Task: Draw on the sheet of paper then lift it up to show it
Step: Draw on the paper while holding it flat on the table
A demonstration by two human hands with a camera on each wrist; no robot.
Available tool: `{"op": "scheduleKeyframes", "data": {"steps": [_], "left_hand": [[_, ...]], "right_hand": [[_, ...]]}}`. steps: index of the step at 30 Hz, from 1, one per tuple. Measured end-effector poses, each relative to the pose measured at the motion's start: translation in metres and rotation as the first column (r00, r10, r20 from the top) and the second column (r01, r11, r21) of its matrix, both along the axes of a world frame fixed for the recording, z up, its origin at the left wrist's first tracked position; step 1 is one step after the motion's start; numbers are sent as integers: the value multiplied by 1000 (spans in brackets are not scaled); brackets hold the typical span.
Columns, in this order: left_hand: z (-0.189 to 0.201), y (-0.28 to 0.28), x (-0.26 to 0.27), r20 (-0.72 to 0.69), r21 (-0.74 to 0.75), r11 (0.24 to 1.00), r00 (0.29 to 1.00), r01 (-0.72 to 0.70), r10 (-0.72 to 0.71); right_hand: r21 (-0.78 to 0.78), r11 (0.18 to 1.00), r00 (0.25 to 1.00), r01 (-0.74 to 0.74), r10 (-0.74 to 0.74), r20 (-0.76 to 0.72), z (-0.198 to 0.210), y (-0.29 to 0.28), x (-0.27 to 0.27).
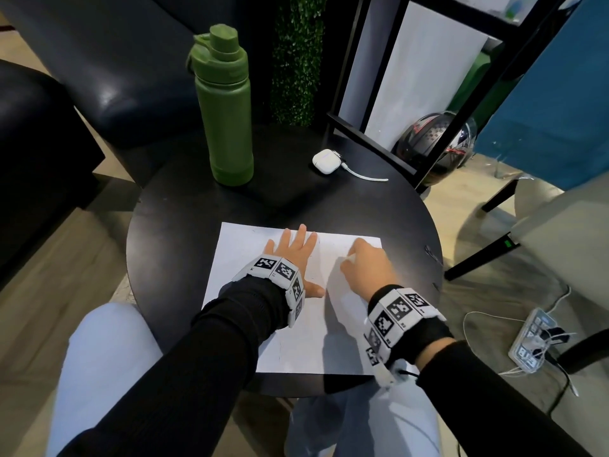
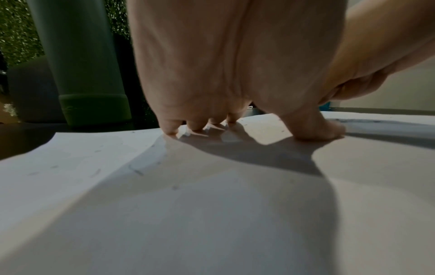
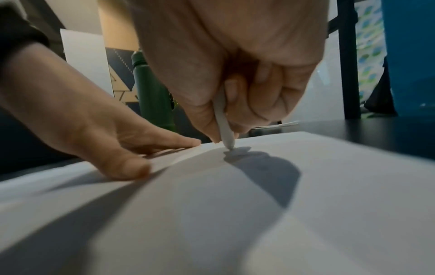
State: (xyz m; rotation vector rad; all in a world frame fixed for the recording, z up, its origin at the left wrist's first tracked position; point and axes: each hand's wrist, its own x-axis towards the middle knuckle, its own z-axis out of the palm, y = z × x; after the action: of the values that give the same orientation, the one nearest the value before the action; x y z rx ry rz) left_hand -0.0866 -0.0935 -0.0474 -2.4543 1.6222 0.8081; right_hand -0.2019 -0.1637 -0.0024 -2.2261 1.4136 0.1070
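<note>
A white sheet of paper [image 1: 316, 331] lies flat on the round black table [image 1: 184, 245]. My left hand [image 1: 296, 255] lies spread on the sheet's far left part, fingers straight and pressing it down; the left wrist view shows its fingertips [image 2: 169, 128] and thumb on the paper [image 2: 188, 204]. My right hand [image 1: 365, 262] is curled round a slim white pen [image 3: 223, 122] near the sheet's far right. The pen's tip touches the paper [image 3: 306, 204] in the right wrist view, with the left hand [image 3: 98, 134] just to its left.
A tall green water bottle [image 1: 225, 107] stands at the table's far left. A white earbud case [image 1: 326, 161] with a cable lies at the far right. A small dark object [image 1: 433, 253] rests near the right rim. A dark sofa, black shelf frame, helmet and floor power strip surround the table.
</note>
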Motion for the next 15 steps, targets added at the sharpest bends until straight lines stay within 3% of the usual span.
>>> {"op": "scheduleKeyframes", "data": {"steps": [5, 11, 15], "left_hand": [[-3, -5, -2, -4, -38, 998, 999, -54, 53], [-2, 0, -3, 4, -20, 1000, 1000, -13, 13], [-4, -4, 0, -5, -39, 998, 999, -47, 46]], "right_hand": [[106, 978, 972, -177, 157, 175, -12, 25, 24], [27, 1000, 998, -6, 5, 64, -9, -4, 9], [84, 991, 981, -101, 85, 174, -12, 19, 27]]}}
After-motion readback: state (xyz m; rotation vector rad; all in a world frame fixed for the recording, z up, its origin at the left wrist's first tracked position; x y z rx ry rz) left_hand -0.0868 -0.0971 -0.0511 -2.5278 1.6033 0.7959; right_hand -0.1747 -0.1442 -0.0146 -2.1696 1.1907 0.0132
